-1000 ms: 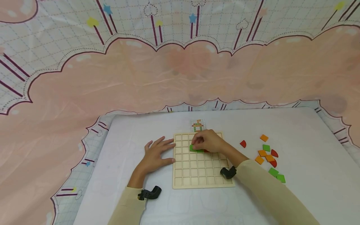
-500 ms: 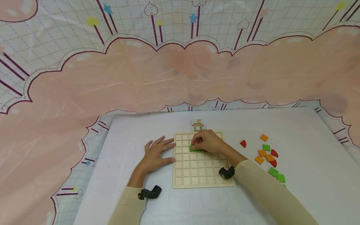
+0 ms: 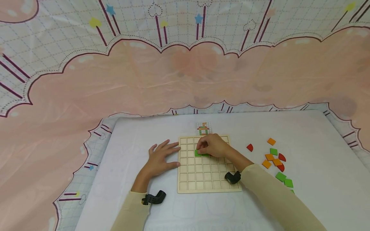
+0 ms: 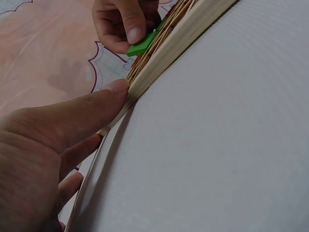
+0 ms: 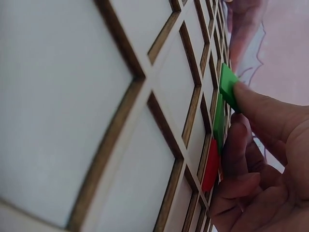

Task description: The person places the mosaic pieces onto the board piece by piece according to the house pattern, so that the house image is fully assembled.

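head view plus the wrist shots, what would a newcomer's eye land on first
Probably the right hand, pinching a green tile at the wooden grid board on the white table. Next, the bright loose pieces right of the board. Behind the table, a large pink patterned cloth stands out.

My sleeves (image 3: pixel 277 196) are plain beige, my wrist cameras (image 3: pixel 156 197) black. The tile (image 5: pixel 228 88) I pinch is bright green, the board (image 3: pixel 199 177) pale wood ruled in squares, the tabletop (image 3: pixel 138 131) white. Loose pieces (image 3: pixel 271 141) are orange, green and red; the small card (image 3: pixel 204 129) shows those colours over a grid. Pink cloth (image 3: pixel 144 83) bears maroon scallops and a pale checked band.
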Action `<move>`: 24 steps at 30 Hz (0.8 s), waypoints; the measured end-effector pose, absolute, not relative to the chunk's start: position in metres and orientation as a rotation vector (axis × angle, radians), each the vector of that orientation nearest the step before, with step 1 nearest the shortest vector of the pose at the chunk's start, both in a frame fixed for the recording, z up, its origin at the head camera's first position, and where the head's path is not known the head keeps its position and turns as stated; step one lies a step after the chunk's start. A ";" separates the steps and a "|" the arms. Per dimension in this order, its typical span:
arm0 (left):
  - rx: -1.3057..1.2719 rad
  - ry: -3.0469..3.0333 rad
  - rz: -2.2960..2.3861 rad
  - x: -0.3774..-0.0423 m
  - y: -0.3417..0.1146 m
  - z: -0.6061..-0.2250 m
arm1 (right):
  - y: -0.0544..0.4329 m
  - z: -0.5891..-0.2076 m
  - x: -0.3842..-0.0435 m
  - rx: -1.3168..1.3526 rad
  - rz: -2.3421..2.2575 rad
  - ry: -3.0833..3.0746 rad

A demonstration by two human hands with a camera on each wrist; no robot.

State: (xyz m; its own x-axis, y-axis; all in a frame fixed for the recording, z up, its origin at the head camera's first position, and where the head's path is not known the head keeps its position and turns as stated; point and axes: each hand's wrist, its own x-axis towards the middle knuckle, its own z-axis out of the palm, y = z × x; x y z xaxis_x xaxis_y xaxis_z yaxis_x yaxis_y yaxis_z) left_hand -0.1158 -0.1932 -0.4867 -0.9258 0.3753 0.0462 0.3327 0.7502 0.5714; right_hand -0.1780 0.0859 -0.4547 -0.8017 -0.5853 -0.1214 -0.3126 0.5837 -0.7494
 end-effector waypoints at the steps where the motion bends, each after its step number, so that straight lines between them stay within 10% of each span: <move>1: 0.582 2.872 0.918 -0.116 -0.193 -0.487 | 0.086 -0.455 -0.178 -0.729 -1.059 2.465; 24: 0.593 2.877 0.910 -0.117 -0.194 -0.490 | 0.082 -0.455 -0.177 -0.753 -0.969 2.542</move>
State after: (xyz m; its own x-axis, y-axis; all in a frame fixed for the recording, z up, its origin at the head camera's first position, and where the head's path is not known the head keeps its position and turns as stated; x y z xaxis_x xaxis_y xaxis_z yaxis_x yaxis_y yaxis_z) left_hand -0.1165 -0.1944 -0.4902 -0.9235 0.3800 0.0524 0.3410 0.7507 0.5659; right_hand -0.1767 0.0816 -0.4550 -0.8109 -0.5760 -0.1037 -0.3609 0.6316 -0.6862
